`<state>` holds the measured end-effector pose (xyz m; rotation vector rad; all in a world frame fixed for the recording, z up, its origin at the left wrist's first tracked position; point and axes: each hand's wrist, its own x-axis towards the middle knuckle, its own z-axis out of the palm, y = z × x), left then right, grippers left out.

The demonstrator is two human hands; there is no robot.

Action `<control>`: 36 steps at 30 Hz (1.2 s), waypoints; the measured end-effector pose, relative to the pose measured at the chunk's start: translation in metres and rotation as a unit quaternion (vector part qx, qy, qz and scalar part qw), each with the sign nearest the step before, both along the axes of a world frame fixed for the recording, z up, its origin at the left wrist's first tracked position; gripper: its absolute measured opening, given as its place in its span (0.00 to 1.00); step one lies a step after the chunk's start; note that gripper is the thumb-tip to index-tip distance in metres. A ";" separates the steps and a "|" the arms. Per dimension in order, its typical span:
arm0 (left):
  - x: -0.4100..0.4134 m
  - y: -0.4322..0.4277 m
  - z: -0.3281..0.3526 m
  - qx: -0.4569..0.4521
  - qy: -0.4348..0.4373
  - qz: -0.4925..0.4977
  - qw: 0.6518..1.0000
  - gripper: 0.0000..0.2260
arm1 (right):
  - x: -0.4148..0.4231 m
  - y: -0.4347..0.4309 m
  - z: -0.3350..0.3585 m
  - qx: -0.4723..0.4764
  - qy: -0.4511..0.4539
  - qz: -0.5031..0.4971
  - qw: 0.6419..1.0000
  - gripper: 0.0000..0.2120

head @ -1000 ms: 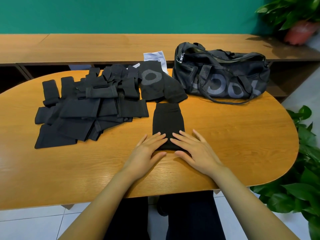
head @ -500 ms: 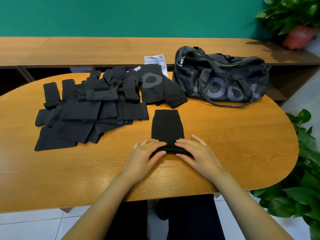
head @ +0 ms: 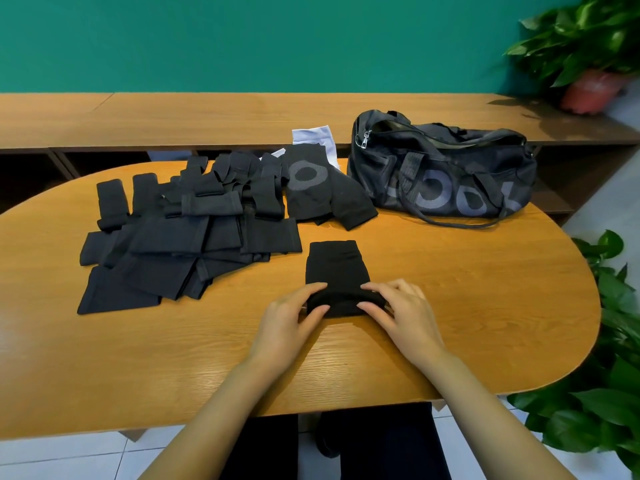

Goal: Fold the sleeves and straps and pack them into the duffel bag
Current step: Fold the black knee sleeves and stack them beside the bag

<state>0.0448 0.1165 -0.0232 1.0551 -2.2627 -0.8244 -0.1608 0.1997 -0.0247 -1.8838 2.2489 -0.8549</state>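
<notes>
A black sleeve (head: 335, 265) lies flat in the middle of the wooden table (head: 485, 306), its near end rolled up off the surface. My left hand (head: 289, 320) pinches the left corner of that near end, and my right hand (head: 403, 311) pinches the right corner. A pile of black sleeves and straps (head: 187, 233) is spread over the table's left half. A black sleeve with a grey ring (head: 318, 188) lies behind. The black duffel bag (head: 443, 174) stands at the back right with its zip open.
A white cloth (head: 317, 138) pokes out behind the pile. A wooden bench (head: 242, 119) runs along the green wall. A potted plant (head: 588, 64) stands on it at the right, and leafy plants (head: 616, 341) crowd the table's right edge.
Both hands lay flat on the sleeve's near end; they have since curled and lifted that end, folding it away from me. The view has tilted slightly.
</notes>
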 end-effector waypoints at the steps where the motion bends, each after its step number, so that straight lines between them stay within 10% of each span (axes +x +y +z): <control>1: -0.001 0.000 0.000 0.003 0.006 0.016 1.000 0.21 | 0.002 -0.002 0.002 0.014 -0.003 -0.011 1.000 0.28; 13: -0.014 -0.009 0.001 -0.030 -0.054 0.117 0.991 0.21 | 0.008 -0.026 -0.001 0.011 -0.009 -0.053 0.999 0.21; 23: 0.005 -0.015 -0.006 -0.112 -0.132 -0.117 0.978 0.28 | -0.002 -0.007 -0.006 0.078 0.157 0.150 0.973 0.26; 36: 0.008 -0.013 -0.020 -0.131 -0.090 -0.091 0.983 0.19 | -0.001 -0.005 -0.012 0.055 0.113 0.136 0.983 0.30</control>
